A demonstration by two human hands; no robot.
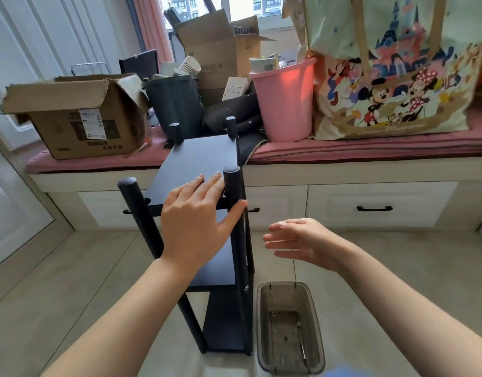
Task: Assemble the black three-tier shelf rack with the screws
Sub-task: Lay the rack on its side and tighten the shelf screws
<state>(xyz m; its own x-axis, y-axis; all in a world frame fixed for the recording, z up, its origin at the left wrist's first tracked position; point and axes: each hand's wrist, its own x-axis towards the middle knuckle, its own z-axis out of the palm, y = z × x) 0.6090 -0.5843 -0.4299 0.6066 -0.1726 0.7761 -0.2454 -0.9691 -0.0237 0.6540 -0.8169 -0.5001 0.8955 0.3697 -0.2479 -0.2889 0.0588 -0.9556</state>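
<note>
— What surrounds the black shelf rack (204, 213)?

— Behind it runs a window seat (370, 151) with a pink cushion and white drawers below. Largest on that seat, to the rack's right rear, is a cartoon-print tote bag (392, 77). To the rack's left rear sits an open cardboard box (79, 118), and a taller open carton (215, 53) stands further back. Just behind the rack are a dark bin (174, 104) and a pink bucket (286, 102) stuffed with papers. On the floor just right of the rack's foot lies a smoky clear tray (288, 327) holding a few small screws (298, 324) and a thin metal tool.

— And the rack itself?

— It stands upright on the tiled floor, three black shelves between four round posts, its back edge close against the seat.

— How are the hands placed?

— The left hand (196, 221) lies palm down on the top shelf's near edge, fingers straight and spread, thumb reaching to the near right post (235, 213). The right hand (302, 240) hovers to the rack's right, above the tray, touching nothing, its fingers relaxed and slightly parted.
</note>
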